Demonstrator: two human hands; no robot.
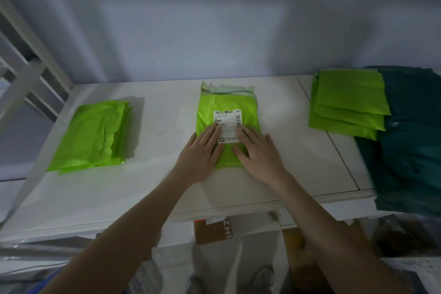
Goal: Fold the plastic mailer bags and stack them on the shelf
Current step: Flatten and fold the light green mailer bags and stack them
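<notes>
A lime green mailer bag (226, 102) with a white shipping label lies flat in the middle of the white shelf (167, 112). My left hand (199, 156) and my right hand (257, 154) rest palm down on its near half, fingers spread and touching the label's lower edge. At the left sits a stack of folded green mailers (95, 133). Several more green mailers (348, 102) lie fanned at the right, on top of a pile of dark teal bags (410, 141).
A white wall rises right behind the shelf. White shelf posts (31, 74) slant at the far left. Below the shelf's front edge are a cardboard box (214, 231), clutter and the person's shoes.
</notes>
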